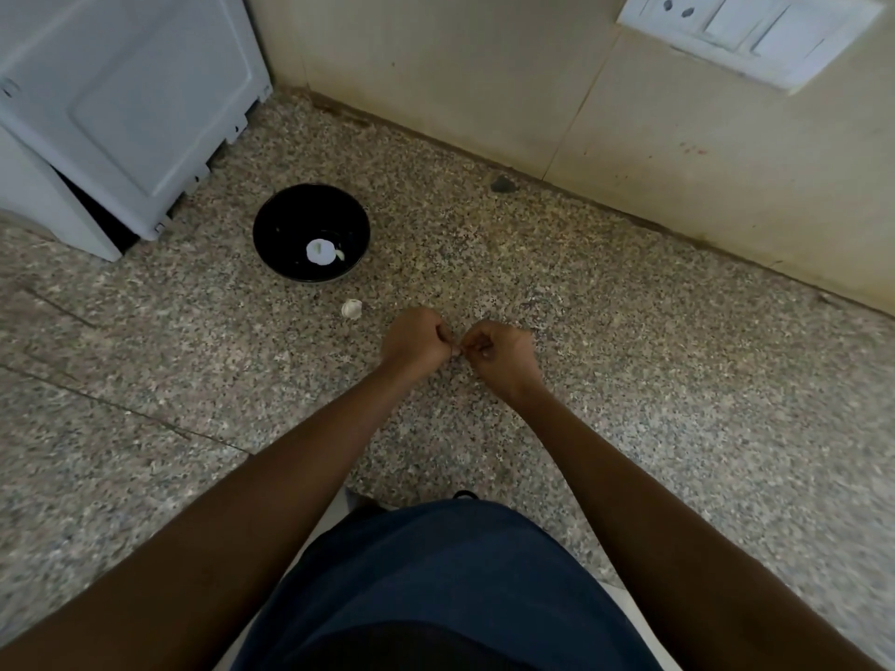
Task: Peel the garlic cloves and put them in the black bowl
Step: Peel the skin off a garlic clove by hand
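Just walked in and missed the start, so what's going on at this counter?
A person is working on garlic over the speckled stone counter. The left hand and right hand are curled together, fingertips pinching something too small to make out. The round black bowl holds one pale white piece. Another white garlic piece lies just outside it.

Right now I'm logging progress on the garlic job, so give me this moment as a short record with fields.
surface: speckled stone counter
black bowl: on the counter, near a white appliance
in bowl: white garlic pieces
beside bowl: a small white garlic piece on the counter
left hand: fingers curled, fingertips meeting the right hand's
right hand: fingers curled, pinching something too small to identify
wall: socket panel
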